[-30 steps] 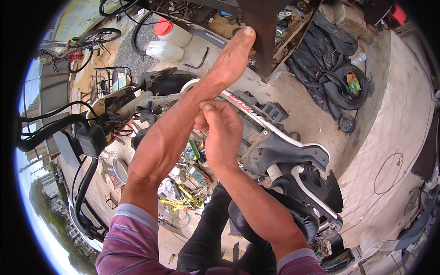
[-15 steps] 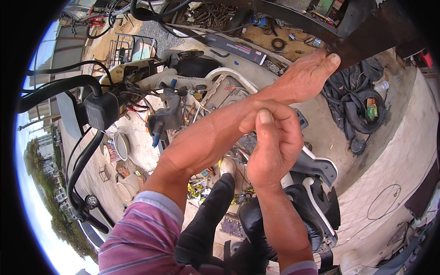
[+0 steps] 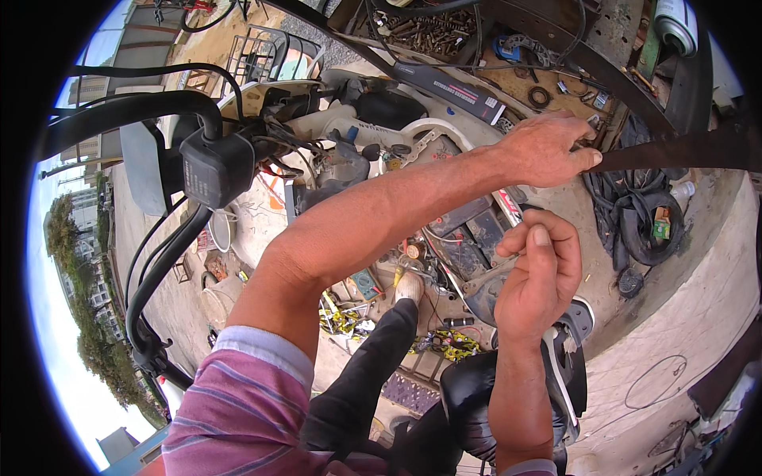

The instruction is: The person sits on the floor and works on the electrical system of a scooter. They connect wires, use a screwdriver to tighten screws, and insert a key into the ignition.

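Note:
My left hand (image 3: 552, 151) is closed around the near end of a dark, flat metal bar (image 3: 675, 149) at the upper right. My right hand (image 3: 540, 270) is lower, beside a white scooter frame (image 3: 509, 208) with a dark floor section; its fingers are curled into a pinch, and I cannot make out anything between them. A black handlebar with a boxy fitting (image 3: 217, 166) stands at the left. A black padded seat (image 3: 468, 397) is below my right forearm.
A parts shelf (image 3: 432, 36) and a long dark box (image 3: 444, 91) are at the top. Black inner tubes (image 3: 643, 246) lie by a pale wall (image 3: 675, 341). Yellow items, tools and a meter (image 3: 367, 284) lie around my foot (image 3: 409, 289).
My left hand has moved rightward, and the bar it grips now lies nearer horizontal. My right hand has moved right, away from my left forearm, fingers still curled. The view has shifted too.

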A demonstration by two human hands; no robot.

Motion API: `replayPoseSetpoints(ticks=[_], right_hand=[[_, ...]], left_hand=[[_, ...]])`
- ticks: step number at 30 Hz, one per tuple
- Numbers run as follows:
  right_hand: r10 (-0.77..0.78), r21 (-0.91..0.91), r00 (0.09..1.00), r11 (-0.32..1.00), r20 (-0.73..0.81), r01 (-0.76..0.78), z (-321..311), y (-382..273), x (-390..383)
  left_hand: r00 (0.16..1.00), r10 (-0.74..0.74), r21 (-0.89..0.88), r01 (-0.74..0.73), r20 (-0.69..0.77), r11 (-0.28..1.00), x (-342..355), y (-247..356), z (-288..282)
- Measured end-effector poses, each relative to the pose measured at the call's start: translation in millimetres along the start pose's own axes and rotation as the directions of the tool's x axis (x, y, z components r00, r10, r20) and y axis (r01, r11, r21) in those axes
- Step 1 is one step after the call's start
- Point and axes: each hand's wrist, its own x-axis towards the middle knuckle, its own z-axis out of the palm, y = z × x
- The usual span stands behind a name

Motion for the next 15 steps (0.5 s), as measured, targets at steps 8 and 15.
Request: replayPoseSetpoints(ticks=[8,15], right_hand=[[0.084,-0.014,0.995,0.996,0.051,-0.084,1,0,2],[0.146,-0.046,0.986,0.989,0.076,-0.143,-1,4,1]], left_hand=[[0.978,0.000,0.579,0.122,-0.207,0.806,-4,-96,-130],[0.874,0.114,0.482,0.147,-0.472,0.864,49,-236,-215]])
